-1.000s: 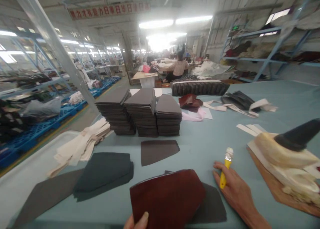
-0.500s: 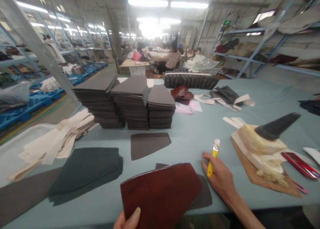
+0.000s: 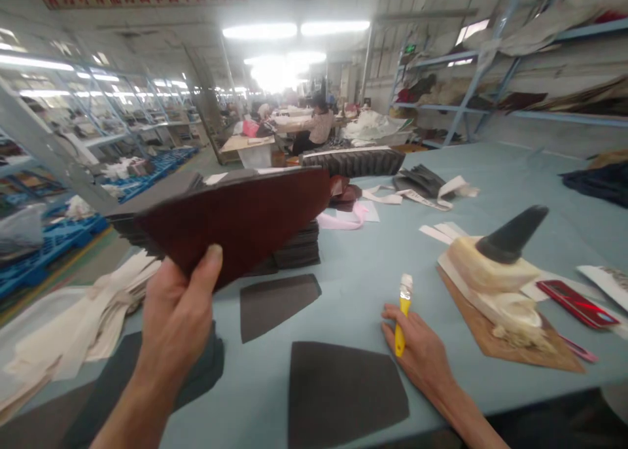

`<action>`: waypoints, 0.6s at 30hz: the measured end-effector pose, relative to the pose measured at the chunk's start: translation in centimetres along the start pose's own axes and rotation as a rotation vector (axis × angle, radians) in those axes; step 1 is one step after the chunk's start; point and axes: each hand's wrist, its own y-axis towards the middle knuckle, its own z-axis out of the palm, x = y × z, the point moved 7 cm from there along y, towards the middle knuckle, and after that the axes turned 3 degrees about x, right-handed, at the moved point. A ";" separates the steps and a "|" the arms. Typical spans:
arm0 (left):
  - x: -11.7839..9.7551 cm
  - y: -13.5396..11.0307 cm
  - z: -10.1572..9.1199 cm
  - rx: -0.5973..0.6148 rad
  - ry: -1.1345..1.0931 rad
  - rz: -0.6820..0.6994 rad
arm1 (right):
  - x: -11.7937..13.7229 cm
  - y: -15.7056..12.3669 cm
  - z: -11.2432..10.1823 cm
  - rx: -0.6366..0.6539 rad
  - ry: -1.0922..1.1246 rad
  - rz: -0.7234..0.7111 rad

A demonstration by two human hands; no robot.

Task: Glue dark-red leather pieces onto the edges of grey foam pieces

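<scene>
My left hand (image 3: 179, 311) pinches the near edge of a dark red leather piece (image 3: 245, 223), thumb on top. The piece is lifted and tilted in front of the stacks of grey panels (image 3: 299, 246), hiding much of them. Low on the right, my right hand (image 3: 419, 347) rests on the table with a yellow-handled brush (image 3: 403, 315) held between its fingers, white bristles pointing away from me. One dark grey panel (image 3: 346, 396) lies flat between my hands. A smaller grey panel (image 3: 279, 305) lies beyond it.
A glue-caked block with a black cone (image 3: 513, 236) stands on a brown board (image 3: 495, 344) at right, beside a red case (image 3: 576, 303). Cream strips (image 3: 83, 318) and dark green pieces (image 3: 201, 370) lie at left. A person (image 3: 318, 125) sits farther back.
My left hand has raised the red leather piece up and to the left, away from the table, uncovering the grey panel beneath. My right hand still holds the brush. The view has shifted slightly.
</scene>
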 end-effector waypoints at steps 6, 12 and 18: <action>-3.7 12.7 6.6 0.106 0.299 0.315 | 0.4 0.3 -0.4 -0.038 0.018 0.018; -2.8 15.6 13.3 0.335 0.604 0.458 | 0.1 0.1 0.0 -0.021 0.040 0.031; -1.3 12.8 16.4 0.630 0.896 0.558 | 0.1 0.1 0.0 -0.005 0.078 0.052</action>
